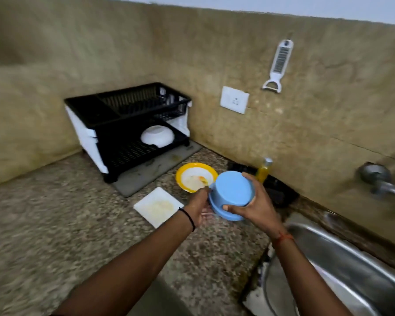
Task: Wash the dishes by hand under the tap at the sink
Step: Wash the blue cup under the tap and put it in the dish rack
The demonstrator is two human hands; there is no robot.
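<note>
Both hands clasp a blue bowl (232, 195) upside down above the granite counter (78, 224), left hand (197, 207) under its rim, right hand (254, 201) over its base; just behind sit a yellow-rimmed plate (180, 173) and white square plate (157, 207); the steel sink (351, 258) lies to the right.

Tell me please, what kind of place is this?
Most likely a home kitchen: a steel sink with a wall tap, a black dish rack on the stone counter, and a peeler hanging on the wall.
</note>
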